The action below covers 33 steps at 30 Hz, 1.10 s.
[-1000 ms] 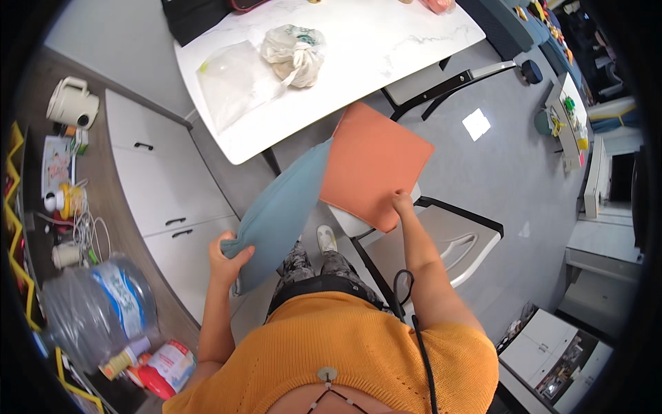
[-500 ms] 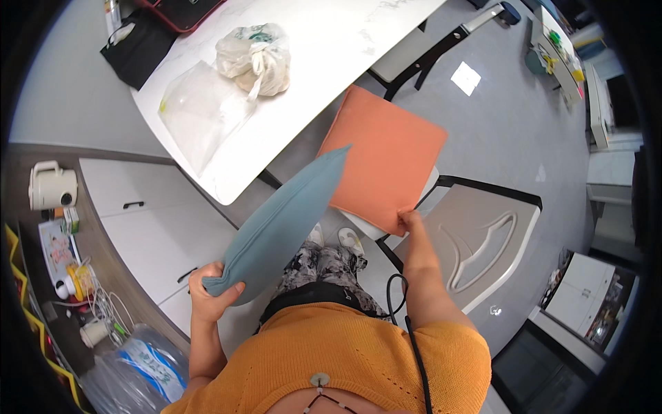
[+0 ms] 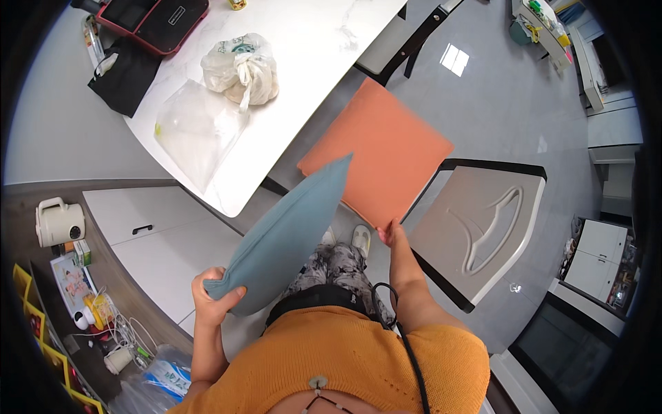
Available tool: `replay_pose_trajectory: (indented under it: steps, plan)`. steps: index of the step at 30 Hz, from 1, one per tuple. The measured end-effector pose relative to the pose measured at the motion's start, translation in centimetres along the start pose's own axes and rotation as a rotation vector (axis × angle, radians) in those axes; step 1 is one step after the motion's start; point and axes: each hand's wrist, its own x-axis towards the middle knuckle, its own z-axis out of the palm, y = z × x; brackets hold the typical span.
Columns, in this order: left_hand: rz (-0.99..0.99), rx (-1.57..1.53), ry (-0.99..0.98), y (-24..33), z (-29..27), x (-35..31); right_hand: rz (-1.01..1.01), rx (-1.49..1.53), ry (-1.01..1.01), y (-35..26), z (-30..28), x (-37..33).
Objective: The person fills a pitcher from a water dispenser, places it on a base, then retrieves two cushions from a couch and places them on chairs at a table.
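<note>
My left hand [image 3: 218, 294] is closed on the lower corner of a blue-grey cushion [image 3: 286, 231], which tilts up and away to the right with its narrow side toward me. Farther right, my right hand [image 3: 392, 233] grips the near corner of an orange cushion [image 3: 379, 152]. The orange cushion lies spread out at about chair-seat height and covers most of what is under it. Right beside it stands a chair with a beige backrest [image 3: 476, 224] in a black and white frame.
A white marble-look table [image 3: 296, 76] holds a knotted plastic bag [image 3: 241, 72], a flat clear bag [image 3: 196, 131], a black bag [image 3: 127, 76] and a red-and-black box [image 3: 162, 24]. White cabinets [image 3: 158, 241] run along the left, under a shelf with a cream kettle [image 3: 60, 222] and tangled cables [image 3: 127, 331].
My right hand has drawn the orange cushion's near corner slightly left, and the cushion has turned a little. My left hand keeps its hold on the blue-grey cushion. The whole view has shifted slightly.
</note>
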Motion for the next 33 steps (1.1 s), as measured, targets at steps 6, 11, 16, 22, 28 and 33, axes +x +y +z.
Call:
replay_pose_trajectory:
  steps: [6,11,16,22,28,33]
  plan:
    - [0.009,-0.037,0.031,-0.1,1.2,1.2,0.006,0.166,0.069,0.6,-0.3,2.3]
    - [-0.001,-0.107,0.031,1.2,1.5,1.2,-0.024,0.163,0.208,1.4,0.7,1.0]
    - [0.001,-0.138,0.021,5.0,3.3,1.7,-0.051,0.243,0.227,3.0,0.7,-1.1]
    - [-0.108,-0.334,-0.003,9.8,9.3,4.6,-0.254,-0.15,-0.067,-0.7,1.2,-17.5]
    - [-0.234,-0.433,-0.37,11.3,22.2,13.7,-0.392,-0.46,-0.369,-2.7,-0.6,-25.3]
    - [-0.254,-0.331,-0.478,10.8,34.5,13.8,-0.298,-0.379,-0.284,-1.5,-4.0,-26.9]
